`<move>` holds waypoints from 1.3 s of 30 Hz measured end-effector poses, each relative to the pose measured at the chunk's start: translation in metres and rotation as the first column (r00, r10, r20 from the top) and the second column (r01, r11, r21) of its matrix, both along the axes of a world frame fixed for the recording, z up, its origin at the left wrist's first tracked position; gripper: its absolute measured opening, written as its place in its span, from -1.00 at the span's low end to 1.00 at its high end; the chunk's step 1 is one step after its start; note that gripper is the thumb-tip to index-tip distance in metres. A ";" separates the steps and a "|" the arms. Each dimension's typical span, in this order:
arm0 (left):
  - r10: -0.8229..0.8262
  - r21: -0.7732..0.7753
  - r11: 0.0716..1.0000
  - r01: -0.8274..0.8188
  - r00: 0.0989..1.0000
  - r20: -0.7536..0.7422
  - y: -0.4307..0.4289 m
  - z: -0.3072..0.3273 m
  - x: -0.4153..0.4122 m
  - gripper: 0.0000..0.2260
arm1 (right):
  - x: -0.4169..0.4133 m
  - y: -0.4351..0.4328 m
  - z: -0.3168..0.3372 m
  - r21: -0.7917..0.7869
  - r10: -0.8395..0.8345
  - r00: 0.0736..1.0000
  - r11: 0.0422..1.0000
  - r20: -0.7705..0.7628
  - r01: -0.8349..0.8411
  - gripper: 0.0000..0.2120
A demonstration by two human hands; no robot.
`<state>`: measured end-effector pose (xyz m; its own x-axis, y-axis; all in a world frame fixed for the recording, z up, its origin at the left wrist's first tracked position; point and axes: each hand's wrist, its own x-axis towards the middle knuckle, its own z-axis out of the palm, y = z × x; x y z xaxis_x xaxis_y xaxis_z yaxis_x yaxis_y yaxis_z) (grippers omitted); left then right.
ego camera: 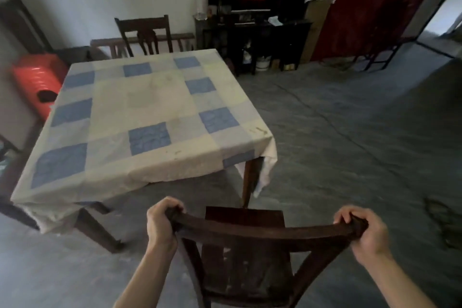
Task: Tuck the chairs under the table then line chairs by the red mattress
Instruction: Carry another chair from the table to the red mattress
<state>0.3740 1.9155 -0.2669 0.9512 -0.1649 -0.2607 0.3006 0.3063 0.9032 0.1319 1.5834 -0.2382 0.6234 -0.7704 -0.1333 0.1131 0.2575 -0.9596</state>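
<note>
Wooden chair (250, 265) nr table (140, 107) | L hand (160, 222) + R hand (367, 235) fingers curled round top-rail ends

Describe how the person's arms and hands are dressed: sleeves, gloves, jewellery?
The left hand and right hand are bare: no gloves, rings or watch show. Both forearms are uncovered to the picture's lower edge; no sleeve is in view.
</note>
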 end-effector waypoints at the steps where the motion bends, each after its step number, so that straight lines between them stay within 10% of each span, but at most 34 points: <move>1: -0.030 0.000 1.000 0.030 1.000 -0.004 -0.027 0.004 0.000 -0.88 | -0.011 -0.018 0.002 0.007 -0.051 0.999 0.999 0.008 0.051 -0.57; 18: -0.339 -0.150 0.930 0.337 0.941 0.009 -0.511 0.101 0.024 -0.74 | -0.096 -0.362 0.088 -0.115 -0.417 0.891 0.891 0.180 0.440 -0.73; 39: -0.449 -0.211 0.863 0.460 0.888 0.100 -1.107 0.163 0.261 -0.78 | 0.127 -0.887 0.138 -0.137 -0.585 0.783 0.775 0.210 0.617 -0.69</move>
<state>0.6349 0.8085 -0.1041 0.7666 -0.6302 -0.1237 0.4153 0.3396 0.8439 0.2590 0.6961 -0.1005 0.0242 -0.9939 0.1074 0.3272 -0.0937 -0.9403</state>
